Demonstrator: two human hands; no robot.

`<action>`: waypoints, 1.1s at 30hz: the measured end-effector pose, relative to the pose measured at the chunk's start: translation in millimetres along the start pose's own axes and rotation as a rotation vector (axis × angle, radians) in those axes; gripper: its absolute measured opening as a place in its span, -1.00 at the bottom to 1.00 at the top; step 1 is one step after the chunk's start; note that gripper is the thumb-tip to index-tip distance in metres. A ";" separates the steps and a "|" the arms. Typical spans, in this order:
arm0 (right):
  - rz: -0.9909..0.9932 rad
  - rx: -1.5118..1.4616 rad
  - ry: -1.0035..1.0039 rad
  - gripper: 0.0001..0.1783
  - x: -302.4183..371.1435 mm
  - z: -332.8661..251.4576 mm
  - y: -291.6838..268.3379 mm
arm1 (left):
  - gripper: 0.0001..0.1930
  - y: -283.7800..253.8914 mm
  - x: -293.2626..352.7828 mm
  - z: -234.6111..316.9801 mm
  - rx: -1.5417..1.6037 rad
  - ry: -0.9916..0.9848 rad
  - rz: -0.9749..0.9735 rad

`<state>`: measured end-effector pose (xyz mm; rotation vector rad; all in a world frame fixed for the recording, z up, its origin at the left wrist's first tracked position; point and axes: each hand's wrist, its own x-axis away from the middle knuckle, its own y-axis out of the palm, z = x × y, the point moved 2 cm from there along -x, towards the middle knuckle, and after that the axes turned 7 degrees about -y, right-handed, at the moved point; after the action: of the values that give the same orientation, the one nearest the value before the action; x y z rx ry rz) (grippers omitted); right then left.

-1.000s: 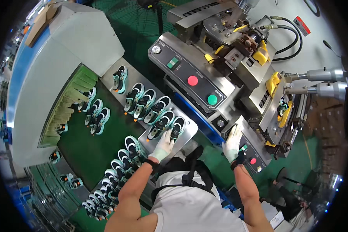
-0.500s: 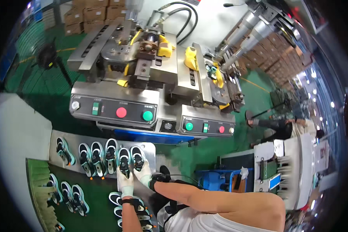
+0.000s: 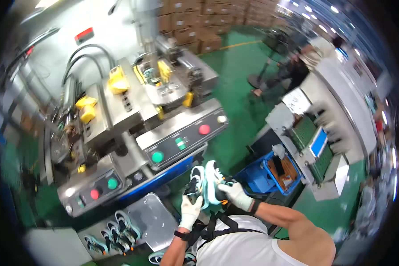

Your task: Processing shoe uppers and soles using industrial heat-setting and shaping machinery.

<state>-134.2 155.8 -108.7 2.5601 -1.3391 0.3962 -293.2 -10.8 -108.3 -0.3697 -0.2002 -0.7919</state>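
Note:
A pair of black, white and mint-green sneakers is held up side by side in front of my body, toes pointing away from me. The left sneaker (image 3: 199, 177) sits in my left hand (image 3: 189, 213), gloved in white, with the fingers closed around its heel end. My right hand (image 3: 237, 196), also gloved, grips the right sneaker (image 3: 212, 186) from its right side. That sneaker is turned so its pale sole edge shows, and the two soles are close together. Several similar sneakers (image 3: 121, 232) stand on a metal shelf (image 3: 153, 219) at lower left.
A two-station machine (image 3: 133, 115) with yellow clamps and button panels (image 3: 181, 142) stands ahead. On the right are a blue bin (image 3: 270, 173) and a conveyor unit with bristles (image 3: 323, 137). A person (image 3: 292, 66) sits farther back, before stacked cartons (image 3: 204, 22).
Two sneakers have been lifted off the shelf, one in each hand, and carried right. My view has swung right, so the machine and shelf now appear farther left.

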 end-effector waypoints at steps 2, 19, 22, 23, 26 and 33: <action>0.203 -0.182 -0.044 -0.67 9.4 -33.2 -57.8 | -0.48 48.5 -16.1 55.5 0.021 0.055 -0.183; 1.518 0.658 -0.031 -0.07 28.0 -142.7 -508.8 | -0.23 589.0 -114.5 287.9 -0.289 0.918 -0.559; 1.509 0.633 -0.050 -0.10 12.1 -154.8 -559.3 | -0.23 634.1 -122.6 312.7 -0.253 0.828 -0.700; 1.485 0.635 0.023 -0.10 8.9 -174.5 -571.5 | -0.21 639.3 -120.4 325.4 -0.264 0.754 -0.764; 1.618 0.988 -0.210 -0.12 6.0 -175.5 -576.5 | -0.14 623.5 -107.0 317.7 -0.193 0.886 -0.698; 0.355 0.320 -0.576 -0.37 -57.7 -150.3 -264.1 | -0.45 316.8 -121.7 146.7 -0.265 0.435 -0.691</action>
<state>32.5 395.4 -6.5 2.8150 -2.0948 -0.1032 -152.9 330.8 -90.2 -0.3693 0.2043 -1.5664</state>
